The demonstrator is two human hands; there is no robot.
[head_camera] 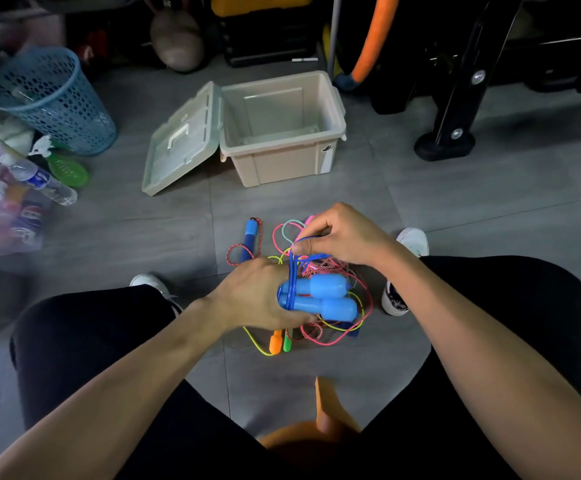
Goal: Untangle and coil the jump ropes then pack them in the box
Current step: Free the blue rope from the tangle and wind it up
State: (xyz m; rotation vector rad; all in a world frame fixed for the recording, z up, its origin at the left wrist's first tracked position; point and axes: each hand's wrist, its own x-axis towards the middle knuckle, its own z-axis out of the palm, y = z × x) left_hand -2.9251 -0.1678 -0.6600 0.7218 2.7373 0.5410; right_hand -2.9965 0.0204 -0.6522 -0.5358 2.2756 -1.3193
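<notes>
Blue handles [320,297] lie side by side, long axes left-right, gripped by the left hand [258,296]. Just beyond, the right hand [337,235] pinches their blue cord [294,271]; the box [282,133] stands open farther off.

Two light-blue handles [320,297] lie side by side, held together above the floor, a blue cord [294,271] looped around them. Beneath, a tangle of ropes [320,327]: pink, yellow, teal, red-speckled cords, orange and green handles poking out. A darker blue handle [249,239] lies just left. Beige box [282,164] stands beyond, open, lid [181,140] hinged back leftward.
</notes>
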